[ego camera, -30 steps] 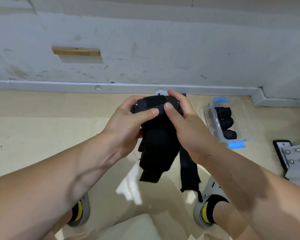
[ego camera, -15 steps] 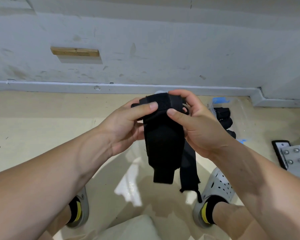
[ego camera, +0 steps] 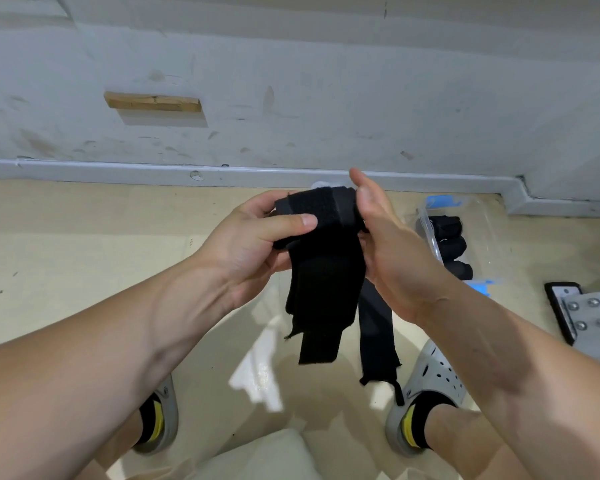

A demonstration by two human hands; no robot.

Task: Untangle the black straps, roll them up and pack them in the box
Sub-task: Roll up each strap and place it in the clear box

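The left hand grips the rolled top of the black straps in mid-air above the floor, its thumb laid across the front of the roll and its fingers wrapped behind. The right hand is spread wide with its fingers straight and pointing up, its palm against the right end of the roll; how its thumb lies cannot be told. Below the roll the loose ends hang free: a broad length with a frayed lower edge, and to its right a narrower tail that reaches down near the right shoe. The box, clear plastic with blue latches, stands open on the floor just right of the right hand, close to the skirting board and the corner where it steps. Three rolled straps lie in a row inside, against the box's left wall; its right half shows bare plastic. A metal plate with bolts lies at the right edge of the view, beyond the box. To the left of the hands the floor runs open up to the wall, where a wooden block is fixed. The left shoe shows under the left forearm.
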